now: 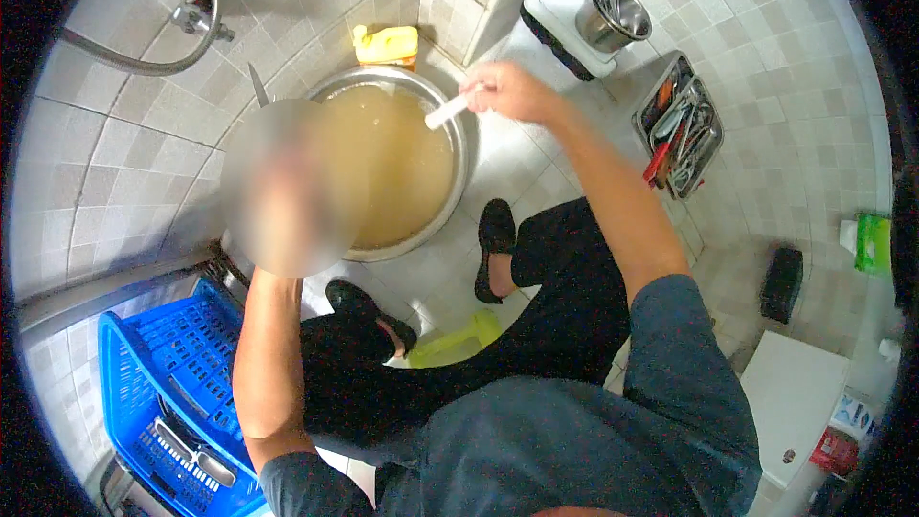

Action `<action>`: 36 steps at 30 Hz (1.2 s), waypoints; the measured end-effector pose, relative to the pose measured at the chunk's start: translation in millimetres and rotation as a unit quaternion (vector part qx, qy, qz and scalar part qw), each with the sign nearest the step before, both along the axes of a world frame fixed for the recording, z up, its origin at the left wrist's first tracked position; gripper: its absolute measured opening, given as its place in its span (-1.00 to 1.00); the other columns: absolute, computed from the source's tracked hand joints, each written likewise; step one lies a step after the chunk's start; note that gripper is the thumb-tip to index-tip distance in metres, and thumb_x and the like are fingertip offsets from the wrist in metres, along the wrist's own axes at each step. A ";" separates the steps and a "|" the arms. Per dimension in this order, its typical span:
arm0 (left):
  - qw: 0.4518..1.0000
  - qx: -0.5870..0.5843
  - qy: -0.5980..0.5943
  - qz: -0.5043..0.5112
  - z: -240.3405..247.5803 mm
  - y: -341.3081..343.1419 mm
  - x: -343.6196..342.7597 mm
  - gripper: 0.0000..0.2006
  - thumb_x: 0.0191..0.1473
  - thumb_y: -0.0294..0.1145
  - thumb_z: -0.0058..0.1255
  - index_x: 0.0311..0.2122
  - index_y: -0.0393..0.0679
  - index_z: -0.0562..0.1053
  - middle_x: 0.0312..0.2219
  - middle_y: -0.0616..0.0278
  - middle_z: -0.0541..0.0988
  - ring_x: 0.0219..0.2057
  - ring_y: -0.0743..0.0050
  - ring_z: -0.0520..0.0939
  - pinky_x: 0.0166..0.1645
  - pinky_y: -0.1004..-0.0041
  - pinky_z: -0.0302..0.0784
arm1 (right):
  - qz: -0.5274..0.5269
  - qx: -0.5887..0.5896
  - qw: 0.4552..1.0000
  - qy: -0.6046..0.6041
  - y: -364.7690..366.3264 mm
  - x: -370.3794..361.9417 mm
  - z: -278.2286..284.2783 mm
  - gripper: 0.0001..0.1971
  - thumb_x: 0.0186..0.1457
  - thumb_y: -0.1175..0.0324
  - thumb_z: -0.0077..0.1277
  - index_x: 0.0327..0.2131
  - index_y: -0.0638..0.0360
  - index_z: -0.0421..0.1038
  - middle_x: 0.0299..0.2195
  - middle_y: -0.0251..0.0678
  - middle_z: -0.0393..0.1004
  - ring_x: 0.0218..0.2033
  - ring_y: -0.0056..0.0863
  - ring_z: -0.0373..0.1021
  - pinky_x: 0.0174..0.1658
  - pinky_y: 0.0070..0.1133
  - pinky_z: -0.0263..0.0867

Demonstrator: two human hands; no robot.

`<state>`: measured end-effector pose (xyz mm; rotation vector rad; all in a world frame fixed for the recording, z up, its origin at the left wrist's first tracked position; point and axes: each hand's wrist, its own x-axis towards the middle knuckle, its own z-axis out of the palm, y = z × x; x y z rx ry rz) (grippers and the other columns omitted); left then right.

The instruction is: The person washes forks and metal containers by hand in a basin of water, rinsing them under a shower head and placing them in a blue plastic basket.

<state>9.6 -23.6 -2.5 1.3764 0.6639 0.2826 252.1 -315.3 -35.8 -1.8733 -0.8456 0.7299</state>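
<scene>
A large round metal basin [463, 172] holds cloudy tan liquid on the floor in front of me. My right hand [507, 93] is closed on a short white stick-shaped object [446, 114], its free end reaching over the basin's right rim. Above the basin's left side, my left hand [287, 191] is hidden in a round blur, so its fingers and anything in them do not show. A pointed blade-like piece [258, 84] sticks out beyond the blur; what it belongs to cannot be made out.
Behind the basin stands a yellow bottle [387, 44]. Far right are a metal cup of cutlery [613, 24] on a white box and metal trays of utensils [682, 124]. A blue plastic basket [182, 393] is at left, a green stool [455, 340] between my feet, a hose [144, 67] on the wall.
</scene>
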 end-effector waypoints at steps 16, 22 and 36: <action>0.997 -0.069 0.024 0.012 14.1 -8.2 15.5 -0.62 0.09 -0.19 0.17 -0.08 -0.24 0.48 -0.20 0.21 0.57 -0.18 0.36 0.56 -0.09 0.38 0.45 | 0.072 -0.340 0.885 -0.311 -92.7 32.8 62.8 -0.74 0.09 0.25 0.02 -0.25 0.23 0.51 -0.32 -0.05 0.55 -0.30 -0.08 0.47 -0.14 -0.25 0.37; 0.996 -0.076 0.049 0.020 16.5 -16.3 13.8 -0.57 0.05 -0.15 0.20 -0.07 -0.23 0.47 -0.14 0.15 0.54 -0.14 0.32 0.54 -0.05 0.32 0.45 | -0.064 -0.319 0.925 -0.198 -140.2 40.0 112.8 -0.77 0.09 0.26 -0.02 -0.29 0.20 0.51 -0.27 -0.10 0.56 -0.22 -0.14 0.50 -0.15 -0.24 0.37; 0.997 -0.055 0.056 0.022 13.3 -35.5 24.1 -0.81 0.15 -0.21 0.10 -0.21 -0.06 0.48 -0.55 0.50 0.45 -0.64 0.76 0.34 -0.60 0.61 0.15 | -0.395 -0.387 0.724 -0.413 -194.1 179.3 108.5 -0.72 0.12 0.18 -0.02 -0.21 0.14 0.50 -0.24 0.00 0.54 -0.17 -0.05 0.48 -0.11 -0.23 0.39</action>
